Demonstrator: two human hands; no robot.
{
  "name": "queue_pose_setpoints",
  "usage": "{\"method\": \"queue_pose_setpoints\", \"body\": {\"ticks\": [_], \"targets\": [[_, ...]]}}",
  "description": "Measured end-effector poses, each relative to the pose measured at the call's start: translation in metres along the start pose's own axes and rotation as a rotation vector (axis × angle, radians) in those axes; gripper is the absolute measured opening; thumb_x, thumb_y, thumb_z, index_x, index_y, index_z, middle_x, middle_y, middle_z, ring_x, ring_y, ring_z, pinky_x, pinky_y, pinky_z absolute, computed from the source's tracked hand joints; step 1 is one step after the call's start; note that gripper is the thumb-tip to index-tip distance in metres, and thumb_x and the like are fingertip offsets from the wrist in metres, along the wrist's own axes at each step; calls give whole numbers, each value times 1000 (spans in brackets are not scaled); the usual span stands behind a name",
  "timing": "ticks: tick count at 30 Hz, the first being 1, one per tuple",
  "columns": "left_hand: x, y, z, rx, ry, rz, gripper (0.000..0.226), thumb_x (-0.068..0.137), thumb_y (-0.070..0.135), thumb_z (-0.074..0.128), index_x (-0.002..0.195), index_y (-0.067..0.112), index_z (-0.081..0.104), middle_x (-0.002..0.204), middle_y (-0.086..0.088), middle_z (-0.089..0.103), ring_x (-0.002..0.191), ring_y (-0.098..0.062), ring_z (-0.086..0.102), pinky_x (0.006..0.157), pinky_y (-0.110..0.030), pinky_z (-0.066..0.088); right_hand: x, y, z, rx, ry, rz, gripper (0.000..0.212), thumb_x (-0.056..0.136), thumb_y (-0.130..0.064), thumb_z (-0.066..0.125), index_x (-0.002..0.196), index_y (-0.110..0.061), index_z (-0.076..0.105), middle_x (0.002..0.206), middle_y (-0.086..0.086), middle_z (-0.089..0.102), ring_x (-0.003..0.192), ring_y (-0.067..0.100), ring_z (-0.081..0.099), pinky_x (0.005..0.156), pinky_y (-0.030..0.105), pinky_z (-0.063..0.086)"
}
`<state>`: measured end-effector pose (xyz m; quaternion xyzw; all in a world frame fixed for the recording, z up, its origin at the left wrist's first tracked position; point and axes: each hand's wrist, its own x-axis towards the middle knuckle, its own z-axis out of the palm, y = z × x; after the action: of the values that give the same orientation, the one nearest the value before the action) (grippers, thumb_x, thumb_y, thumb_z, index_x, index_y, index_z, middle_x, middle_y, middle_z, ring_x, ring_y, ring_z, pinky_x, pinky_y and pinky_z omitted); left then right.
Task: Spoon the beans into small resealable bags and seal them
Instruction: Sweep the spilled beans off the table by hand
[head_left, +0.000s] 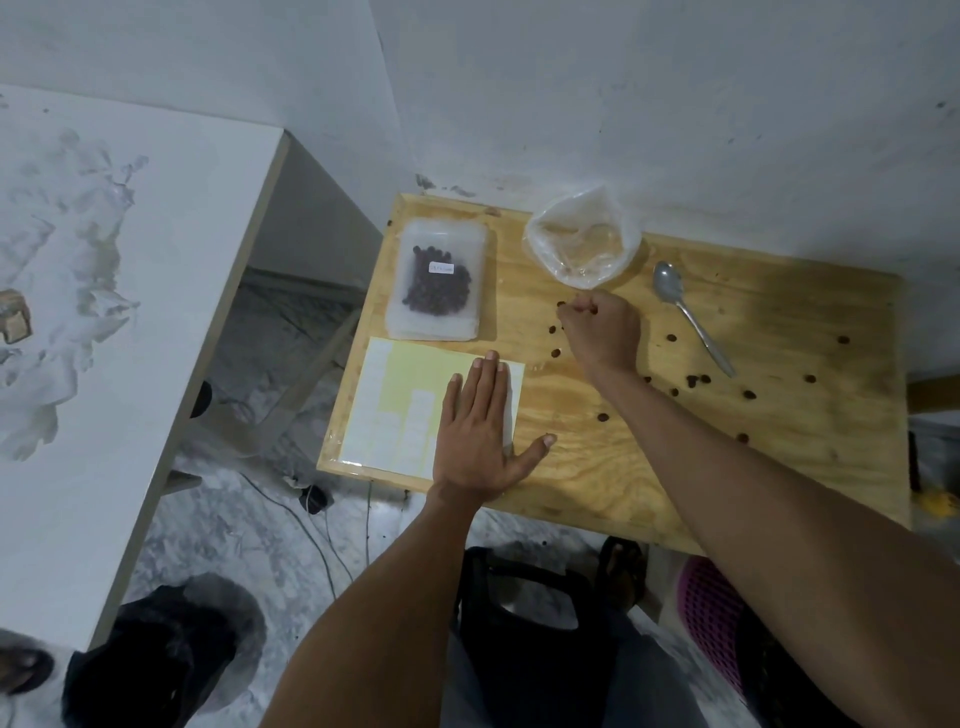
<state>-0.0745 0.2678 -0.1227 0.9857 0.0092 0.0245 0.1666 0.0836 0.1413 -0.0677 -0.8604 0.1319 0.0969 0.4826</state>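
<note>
Item: small dark loose beans (675, 391), hard, roll-prone; I'd pinch singly. Right hand (602, 325) curled, contents unclear; left hand (478, 431) flat.

On the wooden table (623, 467), a bag of beans (436, 283) lies at the far left, a label sheet (400, 400) just in front of it. Right of that bag sits an open plastic bag (584, 241), then a spoon (691, 314) further right. Loose beans (698, 380) lie scattered across the middle and right. The left hand (480, 436) lies flat on the sheet's right edge; the right hand (600, 330) rests just before the open bag, perhaps holding a bean. A second table (104, 312) stands to the left.
</note>
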Motion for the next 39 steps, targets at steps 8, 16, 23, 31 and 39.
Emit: {"method": "queue_pose_setpoints", "body": {"ticks": [8, 16, 23, 31, 39], "targets": [[0, -1, 1, -7, 18, 3, 103, 89, 75, 49, 156, 0, 27, 167, -15, 17, 157, -27, 11, 124, -52, 18, 10, 20, 3, -356, 59, -202, 44, 104, -33, 43, 64, -14, 49, 58, 1, 49, 61, 23, 51, 61, 30, 32], [1, 0, 2, -1, 14, 0, 104, 89, 75, 49, 157, 0, 25, 167, -14, 16, 157, -26, 10, 124, -52, 18, 15, 19, 5, -439, 53, -257, 23, 93, -36, 68, 95, -13, 69, 84, 6, 71, 80, 24, 64, 71, 33, 51], [1, -1, 1, 2, 12, 4, 104, 89, 74, 50, 157, 0, 25, 167, -15, 16, 157, -26, 11, 124, -52, 18, 16, 20, 11, -407, 57, -250, 11, 92, -27, 70, 99, -18, 72, 85, 5, 73, 81, 25, 66, 73, 30, 49], [1, -1, 1, 7, -14, -2, 104, 89, 75, 49, 158, 1, 23, 168, -15, 14, 157, -26, 8, 123, -53, 18, 5, 19, 8, -286, 45, -227, 17, 92, -18, 52, 78, -9, 57, 69, 1, 55, 67, 18, 49, 62, 31, 37], [0, -1, 1, 4, -1, 1, 104, 89, 74, 50, 158, 1, 22, 168, -14, 14, 157, -26, 8, 124, -52, 17, -7, -8, -8, 796, -262, 452, 26, 84, -8, 28, 64, -11, 45, 49, -1, 33, 42, 12, 20, 42, 20, 17]]}}
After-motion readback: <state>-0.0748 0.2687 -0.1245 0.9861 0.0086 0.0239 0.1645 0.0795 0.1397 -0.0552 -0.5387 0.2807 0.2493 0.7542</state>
